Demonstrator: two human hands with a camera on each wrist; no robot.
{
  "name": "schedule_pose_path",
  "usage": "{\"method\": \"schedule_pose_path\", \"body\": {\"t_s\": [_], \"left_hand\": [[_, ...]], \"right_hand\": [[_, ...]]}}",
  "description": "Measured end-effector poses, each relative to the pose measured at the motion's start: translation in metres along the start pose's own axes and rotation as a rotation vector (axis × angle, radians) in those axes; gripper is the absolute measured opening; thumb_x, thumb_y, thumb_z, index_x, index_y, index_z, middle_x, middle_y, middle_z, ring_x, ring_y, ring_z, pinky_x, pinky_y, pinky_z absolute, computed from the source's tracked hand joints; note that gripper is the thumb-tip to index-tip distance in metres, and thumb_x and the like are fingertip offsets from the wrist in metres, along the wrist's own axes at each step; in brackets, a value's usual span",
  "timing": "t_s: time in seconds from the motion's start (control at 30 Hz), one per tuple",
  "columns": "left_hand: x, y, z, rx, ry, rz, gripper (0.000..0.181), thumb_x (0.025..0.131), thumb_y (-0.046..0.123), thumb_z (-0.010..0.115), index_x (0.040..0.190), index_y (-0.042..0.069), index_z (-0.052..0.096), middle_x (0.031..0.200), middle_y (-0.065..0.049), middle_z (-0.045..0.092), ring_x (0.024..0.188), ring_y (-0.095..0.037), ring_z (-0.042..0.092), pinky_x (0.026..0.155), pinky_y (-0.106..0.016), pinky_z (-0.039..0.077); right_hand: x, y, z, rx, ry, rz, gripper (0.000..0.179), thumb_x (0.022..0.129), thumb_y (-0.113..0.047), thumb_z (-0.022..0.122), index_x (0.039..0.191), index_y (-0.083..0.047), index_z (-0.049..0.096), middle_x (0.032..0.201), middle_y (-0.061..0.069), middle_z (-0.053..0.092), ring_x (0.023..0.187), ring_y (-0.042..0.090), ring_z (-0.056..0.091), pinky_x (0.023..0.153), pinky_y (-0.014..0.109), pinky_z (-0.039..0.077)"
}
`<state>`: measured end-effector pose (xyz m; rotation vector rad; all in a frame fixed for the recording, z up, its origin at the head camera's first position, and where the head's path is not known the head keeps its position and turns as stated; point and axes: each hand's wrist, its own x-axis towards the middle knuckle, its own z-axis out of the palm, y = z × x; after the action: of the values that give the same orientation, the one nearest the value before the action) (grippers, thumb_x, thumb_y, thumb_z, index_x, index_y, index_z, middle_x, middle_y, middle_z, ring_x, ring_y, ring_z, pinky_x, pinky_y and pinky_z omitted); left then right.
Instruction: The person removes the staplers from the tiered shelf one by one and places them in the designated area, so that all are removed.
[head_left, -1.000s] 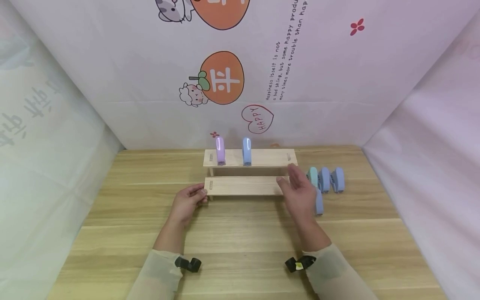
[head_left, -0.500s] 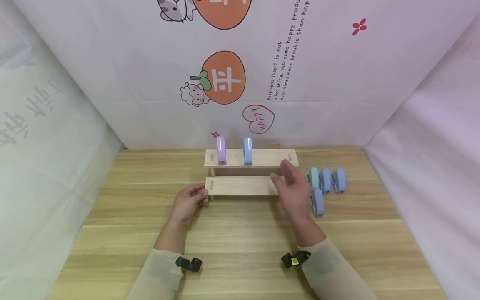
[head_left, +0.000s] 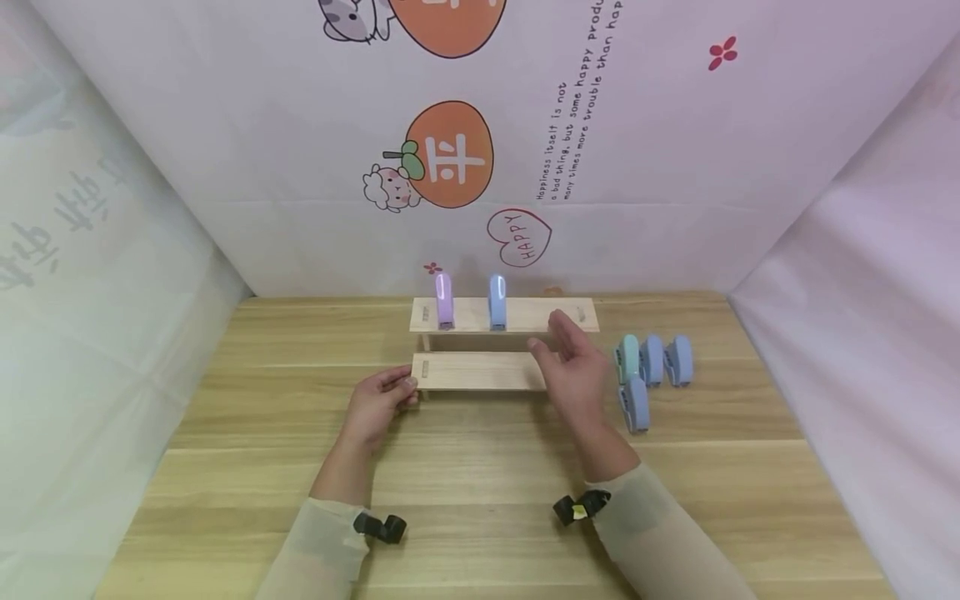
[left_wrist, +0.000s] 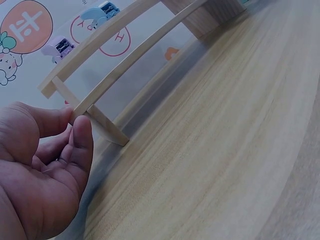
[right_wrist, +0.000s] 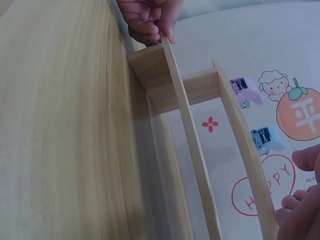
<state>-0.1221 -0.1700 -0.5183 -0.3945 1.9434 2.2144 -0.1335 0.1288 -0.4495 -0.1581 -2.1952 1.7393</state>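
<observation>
A two-tier wooden shelf (head_left: 480, 372) stands near the back of the table. My left hand (head_left: 378, 407) pinches the left end of its lower board between thumb and fingers, as the left wrist view (left_wrist: 47, 165) also shows. On the upper board stand a purple stapler (head_left: 445, 302) and a light blue stapler (head_left: 497, 302), spaced apart. My right hand (head_left: 576, 375) hangs over the right part of the shelf, thumb apart from its extended fingers, holding nothing. It covers the right end of the lower board.
Right of the shelf, a mint green stapler (head_left: 628, 357) and several blue staplers (head_left: 678, 360) lie on the wooden table (head_left: 480, 500). One blue stapler (head_left: 636, 403) lies nearer the front. A printed white cloth (head_left: 637, 233) rises behind the shelf.
My right hand has moved left along the shelf, away from the loose staplers, uncovering more of the mint and front blue ones. My left hand keeps its grip on the lower board.
</observation>
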Motion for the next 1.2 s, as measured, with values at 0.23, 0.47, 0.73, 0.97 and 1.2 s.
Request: {"method": "schedule_pose_path", "body": {"t_s": [0.23, 0.47, 0.73, 0.97, 1.2], "left_hand": [[0.000, -0.001, 0.001, 0.014, 0.001, -0.001, 0.038, 0.099, 0.007, 0.071, 0.135, -0.003, 0.062, 0.118, -0.018, 0.068, 0.094, -0.022, 0.069, 0.087, -0.030, 0.063], [0.000, 0.000, 0.002, 0.005, 0.008, -0.006, 0.039, 0.099, 0.007, 0.071, 0.135, -0.003, 0.062, 0.118, -0.017, 0.067, 0.094, -0.021, 0.069, 0.087, -0.029, 0.063], [-0.002, 0.001, 0.003, -0.009, 0.023, -0.006, 0.039, 0.099, 0.005, 0.070, 0.136, -0.004, 0.061, 0.118, -0.018, 0.067, 0.092, -0.020, 0.069, 0.086, -0.029, 0.063], [-0.002, 0.000, 0.002, -0.005, 0.014, -0.006, 0.040, 0.099, 0.006, 0.070, 0.137, -0.004, 0.060, 0.122, -0.018, 0.066, 0.096, -0.022, 0.069, 0.088, -0.029, 0.063], [0.000, -0.002, 0.001, -0.019, 0.016, -0.008, 0.039, 0.099, 0.006, 0.070, 0.136, -0.003, 0.061, 0.120, -0.018, 0.066, 0.095, -0.021, 0.069, 0.087, -0.029, 0.063]], "right_hand": [[0.001, -0.001, 0.006, 0.018, -0.006, 0.036, 0.053, 0.091, -0.021, 0.083, 0.140, -0.017, 0.065, 0.141, 0.000, 0.065, 0.129, 0.014, 0.061, 0.112, 0.039, 0.049], [0.003, -0.006, 0.012, 0.033, -0.014, 0.027, 0.053, 0.091, -0.019, 0.082, 0.141, -0.018, 0.065, 0.141, 0.000, 0.065, 0.129, 0.013, 0.061, 0.112, 0.038, 0.050], [0.008, -0.008, 0.022, 0.087, -0.047, -0.004, 0.054, 0.090, -0.014, 0.083, 0.141, -0.012, 0.064, 0.141, 0.003, 0.065, 0.129, 0.015, 0.061, 0.106, 0.025, 0.052], [0.011, -0.010, 0.029, 0.089, -0.063, -0.014, 0.056, 0.090, -0.012, 0.082, 0.142, -0.010, 0.062, 0.143, 0.006, 0.063, 0.130, 0.017, 0.061, 0.106, 0.023, 0.051], [0.015, -0.012, 0.037, 0.065, -0.066, -0.015, 0.055, 0.090, -0.014, 0.082, 0.142, -0.011, 0.063, 0.141, 0.006, 0.065, 0.129, 0.017, 0.062, 0.106, 0.025, 0.052]]}}
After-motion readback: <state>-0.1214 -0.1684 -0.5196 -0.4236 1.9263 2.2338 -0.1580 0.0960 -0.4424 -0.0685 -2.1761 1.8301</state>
